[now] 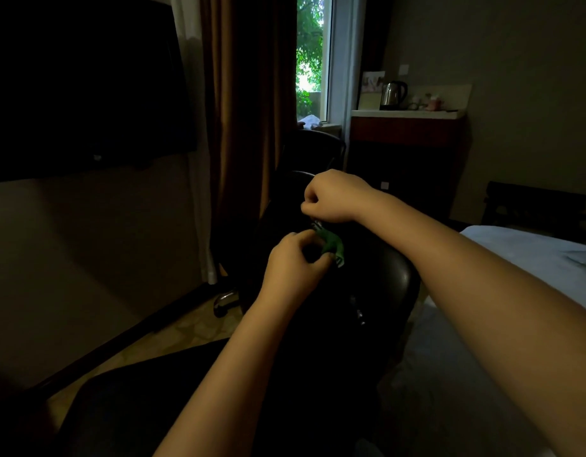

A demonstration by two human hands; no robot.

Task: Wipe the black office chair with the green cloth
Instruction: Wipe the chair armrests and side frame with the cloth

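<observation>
While poised over chair (397, 278) back, pinches bunched cloth (331, 244) with left hand (293, 262), grips its striped top edge with curled right hand (334, 196) just above. Holds hands close together. Shows kettle (393, 94) on counter (407, 114), bed (532, 255) at right.

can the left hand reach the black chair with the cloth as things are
Probably yes: the left hand holds the green cloth right above the black chair, with nothing visible between them.
</observation>
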